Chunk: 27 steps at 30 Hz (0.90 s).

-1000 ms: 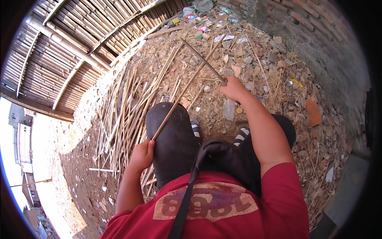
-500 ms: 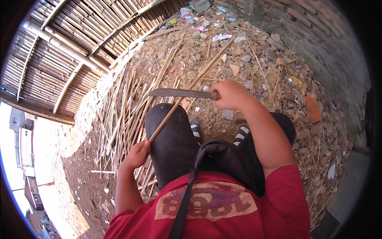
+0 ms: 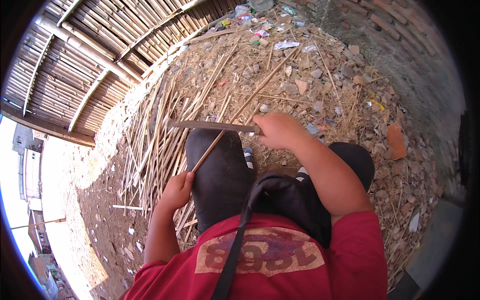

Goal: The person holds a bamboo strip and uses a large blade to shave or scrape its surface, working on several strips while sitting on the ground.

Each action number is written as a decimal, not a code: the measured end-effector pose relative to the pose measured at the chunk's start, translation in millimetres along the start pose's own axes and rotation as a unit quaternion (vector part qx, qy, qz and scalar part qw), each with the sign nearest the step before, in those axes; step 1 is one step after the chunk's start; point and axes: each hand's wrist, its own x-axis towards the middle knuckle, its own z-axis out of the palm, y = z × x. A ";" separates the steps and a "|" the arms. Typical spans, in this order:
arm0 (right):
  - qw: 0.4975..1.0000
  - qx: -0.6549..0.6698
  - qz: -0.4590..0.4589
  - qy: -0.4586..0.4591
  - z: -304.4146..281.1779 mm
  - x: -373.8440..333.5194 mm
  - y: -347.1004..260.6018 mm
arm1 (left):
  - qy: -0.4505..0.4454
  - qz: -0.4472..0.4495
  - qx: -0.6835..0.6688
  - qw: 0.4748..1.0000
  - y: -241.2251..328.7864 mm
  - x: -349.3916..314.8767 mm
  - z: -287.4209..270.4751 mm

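My right hand (image 3: 276,131) is closed round the handle of a machete (image 3: 212,125), whose long blade points left and lies across a bamboo strip (image 3: 260,87). The near end of that strip is gripped in my left hand (image 3: 177,190), beside my left knee. From there it slants up past the knee, under the blade, toward the rubble ahead. Where blade and strip cross, just above the knee, I cannot tell how firmly they touch. A loose heap of bamboo strips (image 3: 150,150) lies on the ground to the left of my left leg.
A bamboo slat wall (image 3: 90,60) stands at the far left. A brick wall (image 3: 400,65) runs along the right. Broken stones, straw and litter cover the ground, with an orange brick (image 3: 396,142) at the right. A black bag (image 3: 285,195) rests on my lap.
My right hand has moved a little left and nearer, sliding the machete leftward along and across the strip. My left hand still holds the strip's near end. The view has shifted slightly.
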 end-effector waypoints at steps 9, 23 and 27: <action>0.998 0.047 0.030 0.029 9.8 7.4 25.7 | -0.003 -0.010 0.025 1.000 9.5 3.5 -3.5; 0.999 0.031 0.033 -0.020 8.5 7.5 18.4 | 0.034 0.040 0.066 0.996 7.3 1.1 3.7; 0.978 0.178 0.108 0.017 14.5 19.9 71.3 | 0.029 0.035 0.051 0.998 12.1 5.6 3.2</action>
